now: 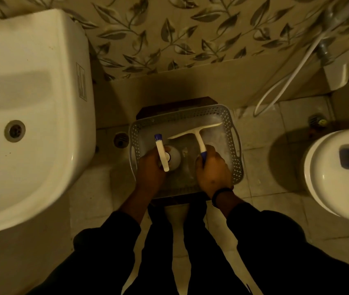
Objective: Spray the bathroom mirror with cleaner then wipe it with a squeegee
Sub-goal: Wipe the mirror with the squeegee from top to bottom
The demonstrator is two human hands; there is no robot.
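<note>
Tools in hand over the basket (pixel 236 165), mirror work not yet begun.
Left hand (pixel 150 167) fingers clamp the spray bottle (pixel 162 155), right hand (pixel 212 169) fingers the squeegee (pixel 197 136); next, likely lifting both to the mirror.

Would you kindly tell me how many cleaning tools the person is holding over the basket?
2: a white spray bottle in the left hand, and a white T-shaped squeegee in the right hand.

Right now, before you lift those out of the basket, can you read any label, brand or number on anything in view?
Sticker on the side of the sink: some marking, too blurred to read.
Spray bottle in the left hand: no readable label.
Squeegee in the right hand: no text visible.
Basket: none.
</note>
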